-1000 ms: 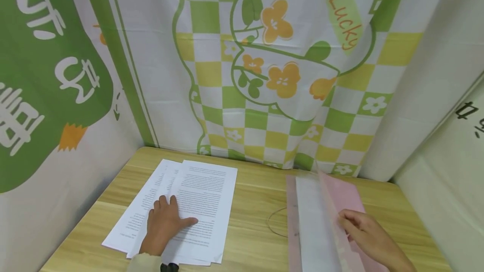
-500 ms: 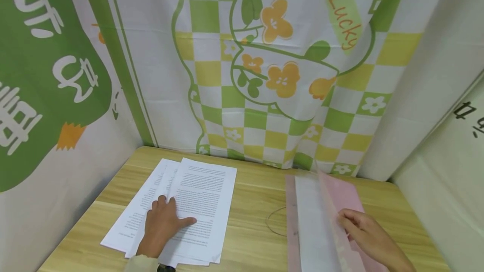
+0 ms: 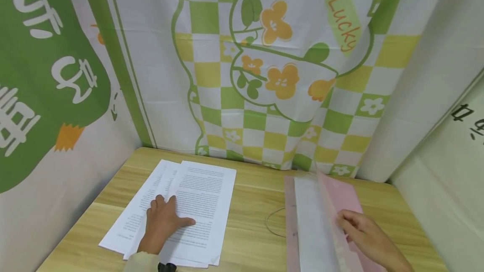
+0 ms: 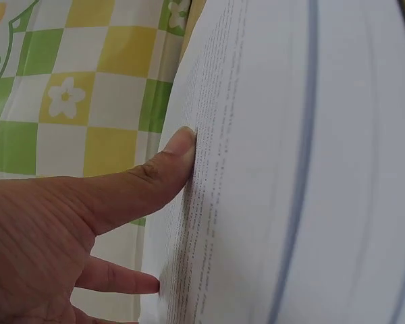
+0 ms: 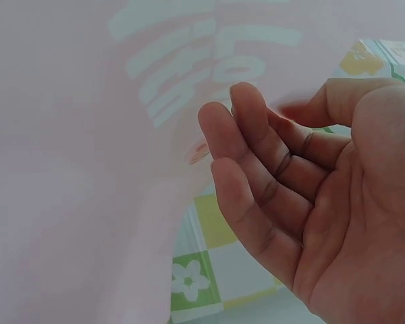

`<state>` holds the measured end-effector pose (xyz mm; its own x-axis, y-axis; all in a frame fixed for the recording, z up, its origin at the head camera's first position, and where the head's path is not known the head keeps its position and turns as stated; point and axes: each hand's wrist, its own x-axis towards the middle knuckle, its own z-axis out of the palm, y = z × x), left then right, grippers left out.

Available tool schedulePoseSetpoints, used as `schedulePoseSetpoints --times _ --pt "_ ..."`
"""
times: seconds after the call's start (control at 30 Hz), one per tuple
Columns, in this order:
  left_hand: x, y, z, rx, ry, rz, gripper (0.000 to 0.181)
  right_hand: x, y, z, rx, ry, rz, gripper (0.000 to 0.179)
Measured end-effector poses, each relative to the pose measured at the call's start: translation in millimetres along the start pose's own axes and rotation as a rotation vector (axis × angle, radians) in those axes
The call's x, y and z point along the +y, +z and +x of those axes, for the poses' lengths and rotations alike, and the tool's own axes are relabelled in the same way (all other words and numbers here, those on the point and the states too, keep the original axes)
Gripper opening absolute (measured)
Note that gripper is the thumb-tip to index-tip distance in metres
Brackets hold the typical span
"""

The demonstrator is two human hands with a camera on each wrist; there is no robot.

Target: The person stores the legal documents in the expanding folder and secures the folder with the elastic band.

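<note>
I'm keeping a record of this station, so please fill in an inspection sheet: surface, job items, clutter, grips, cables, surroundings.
Surface: table with wood-grain top.
Papers: printed sheets, overlapping and fanned rather than squared up, on the left side.
Folder: pink, on the right, cover partly raised, white material inside.
Clutter: nothing seen.
Left grip: rests on the papers, thumb spread.
Right grip: pinches the edge of the folder's raised cover.
Cables: no power cable seen; a thin loop at the folder's left edge, material unclear.
Surroundings: cloth with a green and yellow check print hangs behind; more printed cloth on both sides.
</note>
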<state>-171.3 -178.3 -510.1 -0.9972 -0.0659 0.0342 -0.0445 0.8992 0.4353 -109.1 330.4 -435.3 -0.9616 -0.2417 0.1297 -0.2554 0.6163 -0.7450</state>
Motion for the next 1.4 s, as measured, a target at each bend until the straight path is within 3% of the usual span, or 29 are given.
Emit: schedulePoseSetpoints --times 0.2,0.4,0.63,0.83,1.17,1.4 --pt "-4.5 0.9 0.7 0.014 0.019 0.014 0.097 2.4 0.8 0.0 0.015 -0.032 -0.013 0.024" --pt "-4.4 -0.8 3.2 0.015 0.029 -0.007 0.096 0.0 -0.9 0.0 0.013 -0.006 -0.013 0.022" --pt "-8.2 -0.1 6.7 -0.007 -0.005 -0.024 0.115 -0.9 -1.0 0.5 -0.002 0.016 -0.003 0.024" --pt "-9.0 -2.5 10.0 -0.067 -0.048 -0.086 0.127 -0.9 -1.4 2.0 -0.018 0.01 0.004 0.025" --pt "-9.7 -3.5 9.4 -0.074 -0.044 -0.095 0.125 -3.3 -3.9 2.3 -0.038 0.073 -0.003 0.025" --pt "-6.7 -7.7 10.6 -0.073 -0.069 -0.104 0.117 -2.7 -4.2 0.3 -0.035 0.054 0.003 0.024"
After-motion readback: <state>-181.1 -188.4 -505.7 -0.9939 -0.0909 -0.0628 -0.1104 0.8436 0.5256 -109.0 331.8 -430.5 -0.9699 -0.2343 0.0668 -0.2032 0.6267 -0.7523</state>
